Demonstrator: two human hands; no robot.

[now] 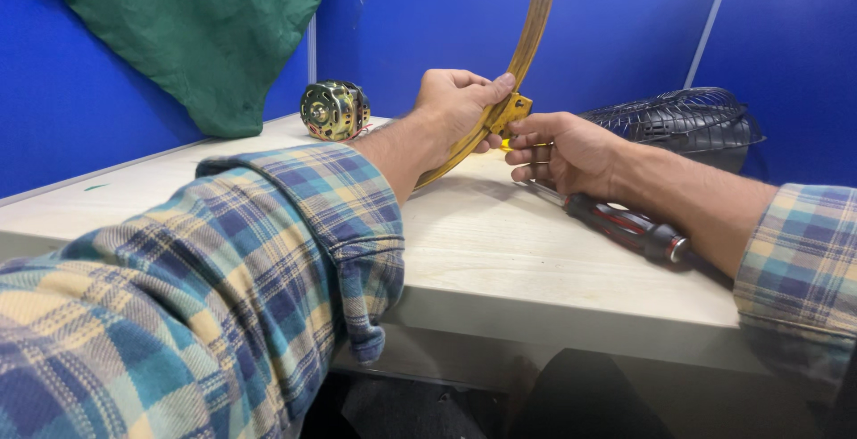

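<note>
Left hand (460,104) gripping yellow ring (527,42), right hand (562,149) pinching its clip (515,109), screwdriver (625,225) beneath

left hand (457,104) fingers curled in grip; right hand (562,149) fingers pinched shut.

The yellow metal ring (527,42) is a thin, flat band, worn and streaked with darker brown along its face. Only an arc of it shows: it rises from the wooden bench top (500,243), curves up and to the right, and runs out of the top of the view. It stands nearly upright on edge, its lower end just above the bench top near the back edge. Partway up the arc sits a small yellow clamp bracket (515,107), brighter than the band, projecting to the right. Below the bracket, the band is gripped and partly hidden.
</note>
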